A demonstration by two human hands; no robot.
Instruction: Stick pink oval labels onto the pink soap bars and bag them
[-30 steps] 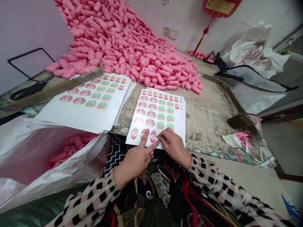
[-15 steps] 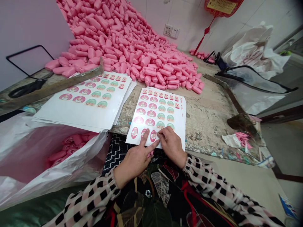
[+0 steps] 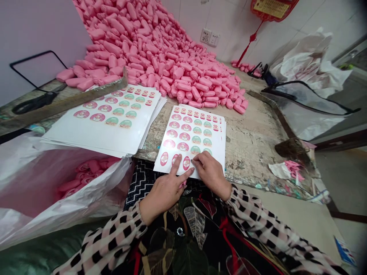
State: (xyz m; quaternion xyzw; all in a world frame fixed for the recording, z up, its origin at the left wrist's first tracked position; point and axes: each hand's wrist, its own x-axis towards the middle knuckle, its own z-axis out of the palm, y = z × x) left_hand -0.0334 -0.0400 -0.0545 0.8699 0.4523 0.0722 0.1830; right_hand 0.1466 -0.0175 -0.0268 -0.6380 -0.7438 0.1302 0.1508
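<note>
A sheet of stickers (image 3: pixel 187 131), printed with rows of pink and green labels, lies on a small stack at the table's front edge. My left hand (image 3: pixel 164 189) rests at its lower edge, index finger and thumb stretched over the paper beside an oval pink sticker (image 3: pixel 186 163). Under its curled other fingers shows a bit of pink, the same colour as the bottles; most of it is hidden. Closed in a pinch, my right hand (image 3: pixel 210 170) touches the sheet just right of that oval sticker. A tiny dark sliver shows at its fingertips, too small to name.
A heap of small pink bottles (image 3: pixel 160 65) covers the back of the table. More sticker sheets (image 3: pixel 114 141) lie left under a flat bar (image 3: pixel 71 100), near black scissors (image 3: pixel 36 103). A plastic bag (image 3: pixel 94 198) holds pink pieces. Another bar (image 3: pixel 275 110) lies right.
The view has shifted slightly. My right fingertips have moved a little away from the oval sticker, and the dark sliver shows more clearly. My left hand stays in place on the sheet.
</note>
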